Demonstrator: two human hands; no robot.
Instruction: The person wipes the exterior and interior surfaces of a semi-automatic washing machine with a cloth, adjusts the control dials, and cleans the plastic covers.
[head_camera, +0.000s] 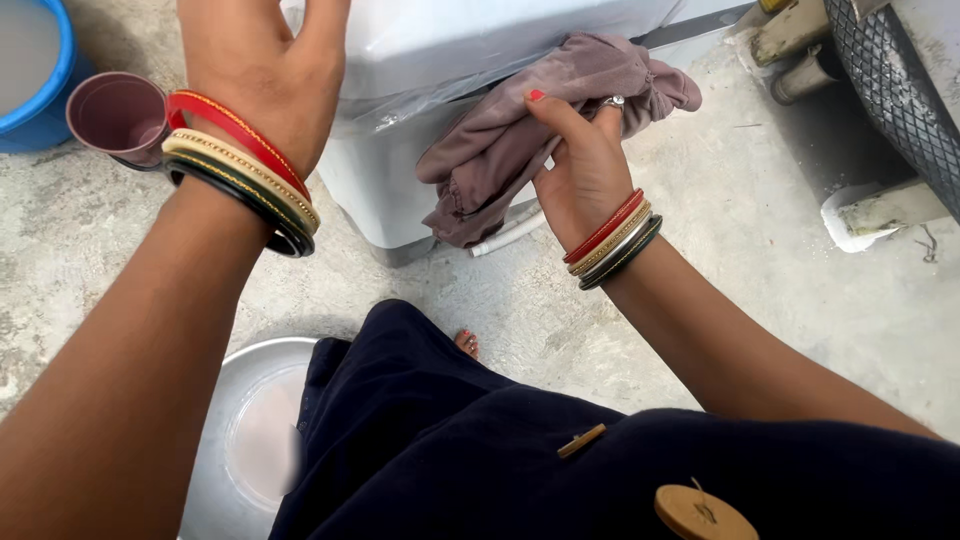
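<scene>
right hand grips a damp mauve cloth against the white washer, bunched to keep hold. left hand rests open on the washer's left, seemingly steadying.

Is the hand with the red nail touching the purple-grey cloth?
Touching. The head view shows the right hand gripping the crumpled mauve cloth, thumb and fingers pressed into its folds.

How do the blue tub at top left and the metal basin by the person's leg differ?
The blue tub is bright blue with a thick rolled rim; the metal basin is dull silver with a wide flat rim. The tub sits at the far left, beyond the left hand; the basin lies close, partly hidden by dark clothing. The tub looks filled with cloudy liquid; the basin's contents are too blurred to tell. Both are round, open and stand on the concrete floor.
</scene>
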